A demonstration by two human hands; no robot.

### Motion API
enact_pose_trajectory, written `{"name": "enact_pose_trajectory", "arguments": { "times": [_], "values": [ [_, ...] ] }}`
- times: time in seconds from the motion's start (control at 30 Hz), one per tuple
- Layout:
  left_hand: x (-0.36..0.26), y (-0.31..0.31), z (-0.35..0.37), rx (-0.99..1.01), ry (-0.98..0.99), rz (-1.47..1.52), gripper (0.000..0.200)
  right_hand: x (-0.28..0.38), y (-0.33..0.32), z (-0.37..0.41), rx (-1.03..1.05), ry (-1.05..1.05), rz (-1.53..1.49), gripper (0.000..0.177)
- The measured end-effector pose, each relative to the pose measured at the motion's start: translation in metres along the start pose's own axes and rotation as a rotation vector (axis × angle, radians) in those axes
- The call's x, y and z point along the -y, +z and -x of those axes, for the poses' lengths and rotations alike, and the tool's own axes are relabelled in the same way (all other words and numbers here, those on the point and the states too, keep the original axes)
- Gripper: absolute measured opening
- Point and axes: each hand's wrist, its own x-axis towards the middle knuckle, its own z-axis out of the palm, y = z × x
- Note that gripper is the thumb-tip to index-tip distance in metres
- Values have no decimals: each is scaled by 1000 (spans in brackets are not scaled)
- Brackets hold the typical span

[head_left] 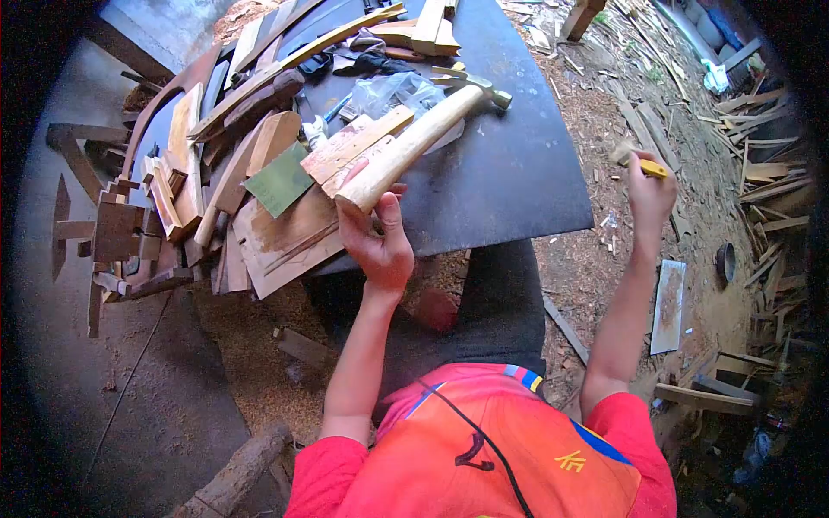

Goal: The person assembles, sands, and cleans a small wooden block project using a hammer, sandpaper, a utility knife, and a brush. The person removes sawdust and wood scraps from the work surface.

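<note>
My left hand (377, 242) is closed around the butt end of a hammer (419, 145). Its thick, pale wooden handle slants up to the right, and the metal claw head (484, 89) is at the far end, above the dark table. Out to the right, over the littered ground, my right hand (652, 194) grips a paintbrush (654, 169). The brush's yellow handle sticks out on one side of the fist and its pale bristles on the other. Beside my left hand lie a green sheet (280, 180) and wooden boards (285, 237).
The dark tabletop (518, 181) has a curved edge in front of me. Wood pieces (263, 91) and a clear plastic bag (399, 91) crowd its left and far parts. Wood scraps cover the ground, with a pale board (667, 306) and a dark round object (725, 263) at right.
</note>
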Motion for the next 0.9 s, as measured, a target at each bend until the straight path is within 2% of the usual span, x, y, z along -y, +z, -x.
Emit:
{"name": "enact_pose_trajectory", "arguments": {
  "times": [0.03, 0.1, 0.2, 0.23, 0.3, 0.4, 0.43, 0.53, 0.57, 0.63, 0.7, 0.77, 0.83, 0.87, 0.9],
  "values": [
    [1, 1, -2, 5, 17, -8, 45, 2, -9, -3, -32, 55, 57, 14],
    [4, 1, -1, 7, 16, -23, 45, 22, 0, 34, 159, -90, -220, 15],
    [0, 2, 0, -18, -11, 7, 46, 114, 10, 128, 672, -199, -650, 16],
    [-2, 4, 1, -34, -24, 33, 46, 125, 23, 143, 756, -308, -621, 17],
    [1, 2, 2, -16, -16, 41, 46, 120, 36, 137, 825, -192, -654, 18],
    [2, 3, 0, -7, -18, 46, 45, 35, 38, 28, 253, -224, -367, 19],
    [1, 2, 2, -11, -27, 39, 45, 13, 22, -7, 155, -66, -141, 23],
    [3, 3, 3, -29, -25, 0, 45, 46, -8, -2, 111, 4, -168, 19],
    [2, 4, 3, -27, -25, 17, 45, 57, 2, 23, 183, -181, -220, 15],
    [0, 3, 2, -13, -28, 40, 45, 103, 17, 103, 431, -446, -577, 10],
    [5, 0, 2, 0, -36, -8, 45, 140, 23, 160, 706, -582, -706, 17],
    [6, -5, 5, 13, -49, -8, 45, 134, 22, 152, 856, -350, -557, 15],
    [4, 0, 1, 2, -39, 50, 46, 91, -3, 97, 734, -173, -421, 18],
    [7, -1, 2, 2, -41, 26, 46, 67, -25, 67, 560, -198, -270, 19],
    [6, -1, 2, -9, -23, 19, 46, 56, -53, 43, 459, -136, 15, 18]
  ]
}}
